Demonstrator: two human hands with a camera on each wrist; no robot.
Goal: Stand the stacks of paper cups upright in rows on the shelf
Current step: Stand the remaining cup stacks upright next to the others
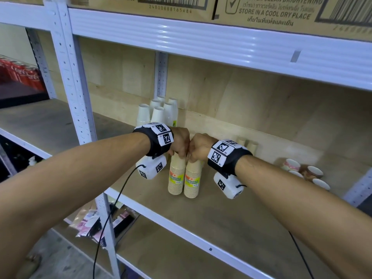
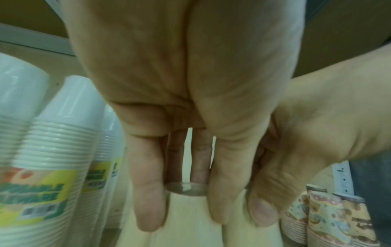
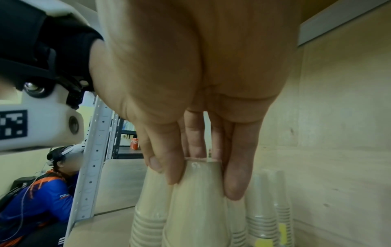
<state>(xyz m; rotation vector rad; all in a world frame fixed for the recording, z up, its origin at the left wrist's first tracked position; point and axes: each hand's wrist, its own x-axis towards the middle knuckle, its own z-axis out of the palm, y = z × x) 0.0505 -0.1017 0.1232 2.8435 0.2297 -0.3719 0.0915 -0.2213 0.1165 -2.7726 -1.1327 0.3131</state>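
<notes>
Two beige paper-cup stacks in clear wrap stand upright side by side near the front of the wooden shelf (image 1: 231, 208). My left hand (image 1: 179, 153) grips the top of the left stack (image 1: 176, 176), fingers curled down round its top cup (image 2: 186, 208). Right beside it, my right hand (image 1: 193, 156) grips the top of the right stack (image 1: 192, 179) in the same way, with its fingers (image 3: 234, 175) running down the cup's sides (image 3: 196, 208). The knuckles of both hands touch. Each stack's base rests on the shelf board.
Several white cup stacks (image 1: 159, 113) stand in a group at the back left. More beige stacks (image 1: 248, 146) stand behind my right wrist. Patterned cup stacks (image 1: 306, 172) are at the right. A white upright post (image 1: 76, 87) bounds the bay on the left. Another person (image 3: 42, 200) crouches beyond it.
</notes>
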